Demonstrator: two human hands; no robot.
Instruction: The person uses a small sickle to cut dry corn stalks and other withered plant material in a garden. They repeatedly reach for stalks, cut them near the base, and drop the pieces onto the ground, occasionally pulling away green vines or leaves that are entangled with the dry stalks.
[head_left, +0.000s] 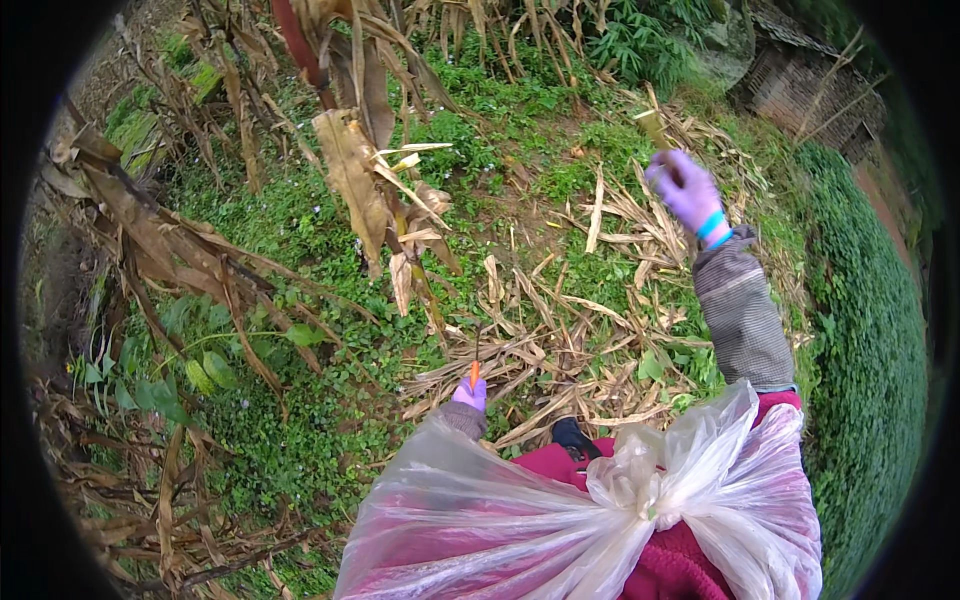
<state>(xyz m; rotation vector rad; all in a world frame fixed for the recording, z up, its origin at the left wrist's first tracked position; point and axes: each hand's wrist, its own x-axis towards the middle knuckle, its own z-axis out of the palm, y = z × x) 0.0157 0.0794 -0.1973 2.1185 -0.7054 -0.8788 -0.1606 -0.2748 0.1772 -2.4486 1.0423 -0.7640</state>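
Gripping an orange-handled tool (474, 374), the left hand (470, 394) sits low near dry leaves (560, 345); well apart, the raised right hand (690, 194) clasps a yellowish object (651, 124).

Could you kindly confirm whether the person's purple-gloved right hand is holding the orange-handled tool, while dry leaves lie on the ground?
Not quite: the head view shows the purple-gloved left hand holding the orange-handled tool, not the right hand. Dry leaves do lie on the ground.
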